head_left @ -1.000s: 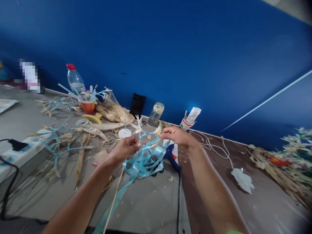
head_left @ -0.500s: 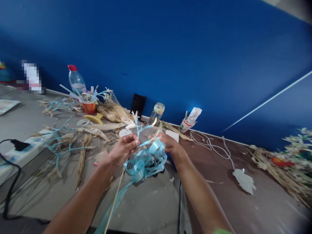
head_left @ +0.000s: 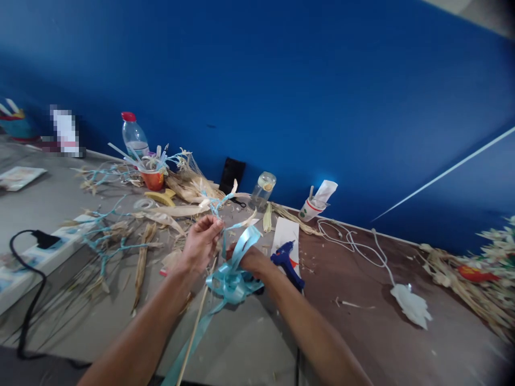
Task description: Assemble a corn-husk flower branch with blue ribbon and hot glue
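My left hand is closed, pinching a thin stem wrapped in light blue, with pale husk petals at its top and a bare wooden stick running down toward me. My right hand sits just right of it, low against the stem, closed in a tangle of light blue ribbon; its fingers are mostly hidden by the loops. One ribbon end trails down along the stick. Both hands hover above the grey table.
A blue glue gun lies on white paper right of my hands. Dried husks and blue-wrapped twigs cover the left. A red-capped bottle, an orange cup, a glass jar, a paper cup, a white cable and a power strip lie around.
My right hand has dropped from up beside the petals and moved left, down to the stem below my left hand, carrying the ribbon with it and uncovering the glue gun. My left hand stayed in place.
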`<state>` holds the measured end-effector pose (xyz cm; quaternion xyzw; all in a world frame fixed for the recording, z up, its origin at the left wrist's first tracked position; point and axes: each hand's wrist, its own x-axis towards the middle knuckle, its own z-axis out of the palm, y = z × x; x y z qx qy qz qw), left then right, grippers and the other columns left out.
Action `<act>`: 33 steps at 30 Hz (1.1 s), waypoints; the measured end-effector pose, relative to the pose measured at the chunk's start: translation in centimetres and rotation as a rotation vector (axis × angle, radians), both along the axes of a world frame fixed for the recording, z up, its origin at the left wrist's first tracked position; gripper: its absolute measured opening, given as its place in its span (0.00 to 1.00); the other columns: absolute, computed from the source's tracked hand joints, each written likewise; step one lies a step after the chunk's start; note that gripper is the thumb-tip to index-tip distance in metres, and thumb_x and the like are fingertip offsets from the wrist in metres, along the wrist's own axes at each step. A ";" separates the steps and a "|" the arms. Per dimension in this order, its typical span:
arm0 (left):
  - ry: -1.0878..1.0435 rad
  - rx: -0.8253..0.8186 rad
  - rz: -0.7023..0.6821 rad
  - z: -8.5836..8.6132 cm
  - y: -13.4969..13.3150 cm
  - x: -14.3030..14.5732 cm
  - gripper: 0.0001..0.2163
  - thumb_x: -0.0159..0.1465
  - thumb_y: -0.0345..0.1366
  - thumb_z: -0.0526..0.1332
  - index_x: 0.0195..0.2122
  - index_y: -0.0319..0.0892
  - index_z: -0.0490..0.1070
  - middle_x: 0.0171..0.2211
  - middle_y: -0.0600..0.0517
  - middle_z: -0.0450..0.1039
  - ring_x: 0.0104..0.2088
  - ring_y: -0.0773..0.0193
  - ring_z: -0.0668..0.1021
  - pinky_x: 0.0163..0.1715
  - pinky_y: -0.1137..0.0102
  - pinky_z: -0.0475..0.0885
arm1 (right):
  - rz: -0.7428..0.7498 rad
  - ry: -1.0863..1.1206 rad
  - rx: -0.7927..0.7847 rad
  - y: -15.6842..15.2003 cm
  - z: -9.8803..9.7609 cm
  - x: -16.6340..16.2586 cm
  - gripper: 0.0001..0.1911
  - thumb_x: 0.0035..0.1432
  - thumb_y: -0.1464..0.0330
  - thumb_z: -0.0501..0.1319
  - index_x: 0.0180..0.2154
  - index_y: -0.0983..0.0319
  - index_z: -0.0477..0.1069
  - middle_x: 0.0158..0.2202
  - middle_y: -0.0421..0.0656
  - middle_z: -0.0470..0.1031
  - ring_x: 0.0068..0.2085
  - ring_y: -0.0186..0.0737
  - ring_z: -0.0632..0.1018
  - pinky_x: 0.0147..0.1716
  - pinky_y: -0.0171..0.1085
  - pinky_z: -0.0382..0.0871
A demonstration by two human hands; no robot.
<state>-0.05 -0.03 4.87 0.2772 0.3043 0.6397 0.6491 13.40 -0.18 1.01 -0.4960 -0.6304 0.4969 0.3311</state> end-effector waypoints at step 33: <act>0.077 -0.017 0.161 -1.5 1.7 -0.6 0.13 0.42 0.35 0.71 0.19 0.37 0.66 0.16 0.59 0.63 0.16 0.78 0.62 0.19 0.78 0.59 | 0.321 -0.094 0.093 -2.5 9.1 14.9 0.22 0.38 0.61 0.69 0.39 0.59 0.77 0.43 0.51 0.74 0.47 0.51 0.73 0.49 0.48 0.61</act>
